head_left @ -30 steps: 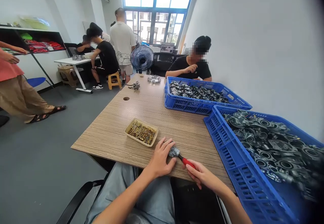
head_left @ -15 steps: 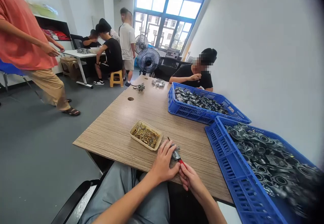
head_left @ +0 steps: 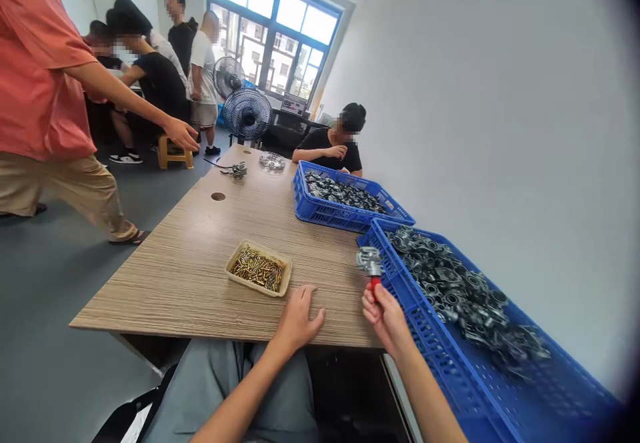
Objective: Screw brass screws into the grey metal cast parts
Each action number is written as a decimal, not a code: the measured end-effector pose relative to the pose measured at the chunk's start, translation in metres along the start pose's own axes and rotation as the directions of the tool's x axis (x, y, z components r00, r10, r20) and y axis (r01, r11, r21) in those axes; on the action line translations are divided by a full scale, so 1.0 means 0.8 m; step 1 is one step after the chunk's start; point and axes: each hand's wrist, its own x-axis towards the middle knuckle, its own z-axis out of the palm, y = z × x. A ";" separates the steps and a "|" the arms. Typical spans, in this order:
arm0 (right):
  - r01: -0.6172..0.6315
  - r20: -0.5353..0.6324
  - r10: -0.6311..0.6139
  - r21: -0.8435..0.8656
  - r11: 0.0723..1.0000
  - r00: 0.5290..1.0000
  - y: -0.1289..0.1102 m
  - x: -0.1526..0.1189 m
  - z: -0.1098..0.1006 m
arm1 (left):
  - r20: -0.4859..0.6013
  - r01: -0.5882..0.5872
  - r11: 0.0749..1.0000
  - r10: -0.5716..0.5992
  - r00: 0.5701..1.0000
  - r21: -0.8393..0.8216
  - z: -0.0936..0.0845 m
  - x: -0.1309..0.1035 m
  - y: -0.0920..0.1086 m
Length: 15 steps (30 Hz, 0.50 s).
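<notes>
Left hand (head_left: 299, 319): laid on table (head_left: 170, 283) near its edge, thumb spread wide from fingers.
Right hand (head_left: 387, 319): closed around red handle (head_left: 375, 288).
Metal part (head_left: 369, 260): at the handle's upper end, beside the near blue crate (head_left: 435, 346).
Tray (head_left: 251, 286): on table, just beyond left hand, holding brass-coloured pieces (head_left: 257, 268).

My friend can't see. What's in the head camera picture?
A person's right hand grips a red handle with a metal part on its end, beside a blue crate of grey parts. Their left hand rests on the table near a tray of small brass-coloured pieces.
</notes>
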 end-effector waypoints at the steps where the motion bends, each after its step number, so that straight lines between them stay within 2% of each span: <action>1: 0.036 -0.038 -0.036 0.000 0.999 0.999 -0.017 -0.004 -0.010 | 0.043 0.000 1.000 0.000 0.999 0.008 0.000 0.000 0.000; 5: 0.167 -0.219 -0.164 -0.002 0.986 0.962 -0.080 -0.033 -0.064 | 0.134 -0.006 0.998 -0.001 0.991 0.057 -0.002 0.002 0.000; 8: 0.237 -0.387 -0.241 -0.060 0.970 0.890 -0.118 -0.069 -0.119 | 0.156 -0.018 0.998 0.008 0.988 0.065 -0.005 0.004 0.000; 11: 0.250 -0.550 -0.288 -0.146 0.957 0.784 -0.145 -0.115 -0.181 | 0.166 -0.031 0.997 0.020 0.986 0.067 -0.005 0.005 0.000; 14: 0.211 -0.699 -0.344 -0.273 0.939 0.626 -0.155 -0.169 -0.244 | 0.166 -0.041 0.997 0.029 0.986 0.070 -0.004 0.005 -0.002; 15: 0.192 -0.725 -0.358 -0.304 0.933 0.588 -0.154 -0.189 -0.263 | 0.166 -0.044 0.996 0.032 0.986 0.071 -0.004 0.005 -0.002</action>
